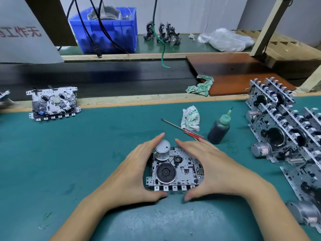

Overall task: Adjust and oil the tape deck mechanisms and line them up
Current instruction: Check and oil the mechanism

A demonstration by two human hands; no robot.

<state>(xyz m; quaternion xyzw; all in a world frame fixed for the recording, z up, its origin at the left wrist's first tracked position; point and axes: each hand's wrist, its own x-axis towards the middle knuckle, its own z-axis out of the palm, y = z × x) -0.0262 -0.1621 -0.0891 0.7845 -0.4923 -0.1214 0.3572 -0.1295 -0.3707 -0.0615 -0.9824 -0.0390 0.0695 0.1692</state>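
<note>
A tape deck mechanism (175,169) with a silver motor and a black flywheel lies flat on the green mat (86,145) in front of me. My left hand (137,173) holds its left side, fingers along the motor and thumb at the near edge. My right hand (212,169) cups its right side the same way. Beyond them stand a dark oil bottle (219,129) with a green nozzle and a red-handled screwdriver (182,127). A stack of several more mechanisms (284,129) fills the right side. Another single mechanism (53,103) lies at the far left.
A crumpled white-green rag (190,118) lies on the screwdriver's shaft. A dark conveyor belt (97,79) runs behind the mat. Behind the belt sit another rag (199,86), a blue crate (106,30), a plastic bag (225,39) and upright mechanisms (163,33).
</note>
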